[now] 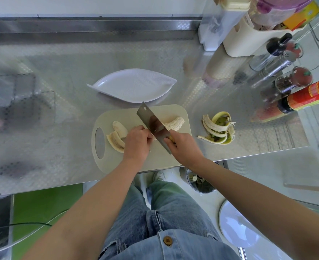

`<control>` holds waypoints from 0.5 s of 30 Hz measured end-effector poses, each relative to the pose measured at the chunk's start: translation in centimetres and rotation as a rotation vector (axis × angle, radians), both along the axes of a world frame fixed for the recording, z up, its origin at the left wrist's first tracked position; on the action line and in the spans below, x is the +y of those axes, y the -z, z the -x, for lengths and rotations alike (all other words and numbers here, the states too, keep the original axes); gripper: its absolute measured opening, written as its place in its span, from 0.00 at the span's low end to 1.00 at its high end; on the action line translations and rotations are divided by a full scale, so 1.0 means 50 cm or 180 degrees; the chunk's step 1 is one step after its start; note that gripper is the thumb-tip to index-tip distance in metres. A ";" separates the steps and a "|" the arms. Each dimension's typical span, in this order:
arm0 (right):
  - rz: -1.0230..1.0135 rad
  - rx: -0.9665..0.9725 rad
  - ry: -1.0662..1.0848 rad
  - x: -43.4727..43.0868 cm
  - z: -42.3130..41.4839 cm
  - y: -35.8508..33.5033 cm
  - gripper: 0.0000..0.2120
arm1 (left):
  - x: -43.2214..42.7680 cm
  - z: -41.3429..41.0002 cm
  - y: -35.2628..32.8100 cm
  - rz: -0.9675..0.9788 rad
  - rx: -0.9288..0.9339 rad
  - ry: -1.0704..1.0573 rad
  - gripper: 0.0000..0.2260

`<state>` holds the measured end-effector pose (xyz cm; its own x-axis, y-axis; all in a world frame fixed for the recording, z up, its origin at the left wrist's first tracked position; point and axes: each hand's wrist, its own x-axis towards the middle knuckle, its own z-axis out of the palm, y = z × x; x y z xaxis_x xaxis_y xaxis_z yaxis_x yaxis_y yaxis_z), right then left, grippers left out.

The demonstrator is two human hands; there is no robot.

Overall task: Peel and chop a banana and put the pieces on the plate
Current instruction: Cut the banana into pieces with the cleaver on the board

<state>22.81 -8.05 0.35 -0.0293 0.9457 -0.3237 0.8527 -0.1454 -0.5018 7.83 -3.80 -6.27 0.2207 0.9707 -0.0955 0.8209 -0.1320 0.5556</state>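
A pale cutting board (pixel 115 160) lies at the counter's front edge. Two long banana pieces (pixel 117 136) rest on its left side, and a curved peeled piece (pixel 176 123) lies at its right. My right hand (pixel 184 147) grips the handle of a cleaver (pixel 151 124), whose blade slants across the board's middle. My left hand (pixel 138 142) presses down just left of the blade, fingers curled; what lies under them is hidden. The white leaf-shaped plate (pixel 132 87) sits behind the board with nothing on it.
The banana peel (pixel 218 130) lies on the steel counter right of the board. Bottles, spice jars (pixel 293 79) and a cream container (pixel 241 34) crowd the back right. A small bin (pixel 199 182) and a white round lid (pixel 237 226) are on the floor below.
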 end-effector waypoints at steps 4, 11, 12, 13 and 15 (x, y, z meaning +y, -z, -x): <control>0.0050 -0.0097 -0.0101 -0.001 -0.001 0.000 0.09 | 0.000 0.000 -0.003 0.0005 0.0034 0.0022 0.02; 0.0147 -0.0167 -0.0113 0.004 0.001 0.012 0.09 | -0.001 -0.001 -0.003 -0.0006 0.0068 0.0036 0.02; 0.0157 -0.0182 -0.0109 0.004 0.002 0.016 0.09 | 0.000 -0.001 -0.003 -0.0009 0.0077 0.0043 0.02; 0.0186 -0.0197 -0.0110 0.003 0.003 0.018 0.09 | 0.000 0.000 -0.004 -0.0011 0.0092 0.0052 0.02; 0.0260 -0.0206 -0.0125 0.001 0.007 0.024 0.10 | 0.000 0.001 -0.003 -0.0004 0.0128 0.0062 0.01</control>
